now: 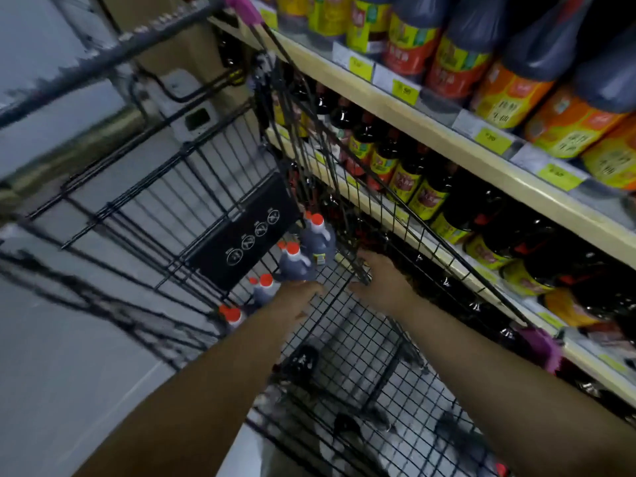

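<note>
Both my arms reach down into a black wire shopping cart (347, 342). Several dark sauce jugs with red-orange caps (296, 263) stand in a row at the cart's far end, against a black panel with white pictograms (246, 232). My left hand (299, 297) is right beside the nearest jugs with its fingers extended, holding nothing I can see. My right hand (382, 280) is spread open over the cart floor, close to the cart's right wall. The picture is blurred by motion.
Wooden store shelves (430, 122) run along the right, packed with dark bottles with yellow, red and orange labels (409, 173) and yellow price tags. Purple corner guards (540, 346) sit on the cart rim. Pale floor (69, 356) lies to the left.
</note>
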`<state>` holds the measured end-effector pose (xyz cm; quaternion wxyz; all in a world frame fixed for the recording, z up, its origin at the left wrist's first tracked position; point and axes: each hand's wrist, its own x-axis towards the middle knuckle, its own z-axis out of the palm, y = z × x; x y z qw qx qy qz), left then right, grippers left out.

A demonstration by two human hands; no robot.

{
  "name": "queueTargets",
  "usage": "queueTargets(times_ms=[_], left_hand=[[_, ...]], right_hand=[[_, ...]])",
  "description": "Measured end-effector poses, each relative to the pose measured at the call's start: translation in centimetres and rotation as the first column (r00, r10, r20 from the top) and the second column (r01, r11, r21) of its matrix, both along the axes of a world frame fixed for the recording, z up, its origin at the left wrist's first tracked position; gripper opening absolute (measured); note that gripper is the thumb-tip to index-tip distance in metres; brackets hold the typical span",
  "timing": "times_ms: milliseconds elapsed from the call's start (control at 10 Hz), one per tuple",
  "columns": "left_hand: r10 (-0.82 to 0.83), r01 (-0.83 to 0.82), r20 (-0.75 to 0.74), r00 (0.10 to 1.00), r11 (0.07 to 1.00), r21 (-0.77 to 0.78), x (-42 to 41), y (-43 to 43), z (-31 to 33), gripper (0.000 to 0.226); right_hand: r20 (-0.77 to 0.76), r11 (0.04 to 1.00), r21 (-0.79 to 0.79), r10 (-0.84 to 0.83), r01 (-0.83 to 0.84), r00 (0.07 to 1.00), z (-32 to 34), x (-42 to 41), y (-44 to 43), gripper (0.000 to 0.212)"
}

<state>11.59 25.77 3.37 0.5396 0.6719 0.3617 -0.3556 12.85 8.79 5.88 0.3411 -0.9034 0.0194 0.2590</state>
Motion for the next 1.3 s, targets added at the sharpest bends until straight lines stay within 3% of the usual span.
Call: queueTargets(times_ms=[200,300,400,500,600,700,800,900,1000,1100,1300], left_hand=[[0.283,-0.321,-0.181,0.942,0.917,-0.235,5.0,-0.3,-4.8,0.041],[0.401,-0.446,-0.217,0.890,0.866,-0.228,6.8,0.0,-6.7,0.018],[0.491,-0.549,-0.265,0.830,0.805,-0.227,7.6,0.2,-7.8,0.017],[0.517,-0.569,-0.265,0.814,0.801,-0.183,8.1,0.6,-7.9,0.020],[0.362,-0.388,-0.190,0.913,0.913,-0.128,8.7,1.8,-7.8,0.046],[0.207,-0.219,-0.101,0.973,0.968,-0.124,8.8,2.3,-7.6,0.038],[0.130,-0.140,-0.079,0.988,0.982,-0.125,9.0,2.3,-7.2,0.034],[0.027,-0.031,-0.075,0.997,0.998,-0.049,9.3,2.4,-6.6,0.031],[-0.069,0.072,-0.060,0.996,0.997,0.042,9.6,2.8,-5.5,0.041],[-0.193,0.192,0.013,0.981,0.979,0.075,10.2,2.8,-3.4,0.021],[-0.399,0.393,0.207,0.893,0.917,0.072,10.7,-0.6,3.6,0.028]], right_hand=[[-0.108,0.990,-0.052,-0.138,0.133,0.985,-3.7,4.9,1.5,0.062],[-0.144,0.978,-0.058,-0.206,0.199,0.968,-6.4,6.5,2.1,0.062],[-0.146,0.978,-0.067,-0.205,0.197,0.968,-8.9,7.9,2.9,0.062],[-0.147,0.979,-0.026,-0.205,0.203,0.968,-10.9,9.4,3.6,0.056],[-0.119,0.967,0.027,-0.248,0.253,0.961,-13.9,10.8,4.0,0.044],[-0.119,0.963,0.050,-0.258,0.265,0.959,-14.0,12.3,5.6,0.019],[-0.094,0.968,0.015,-0.247,0.249,0.965,-14.2,13.0,6.5,0.025],[-0.120,0.953,0.047,-0.294,0.301,0.948,-13.6,12.4,6.5,0.032],[-0.163,0.907,0.082,-0.396,0.413,0.904,-11.8,10.7,5.6,0.012],[-0.140,0.854,0.146,-0.481,0.499,0.865,-9.5,8.5,4.4,0.011],[-0.035,0.721,0.191,-0.673,0.666,0.739,-4.1,2.5,1.1,0.027]])
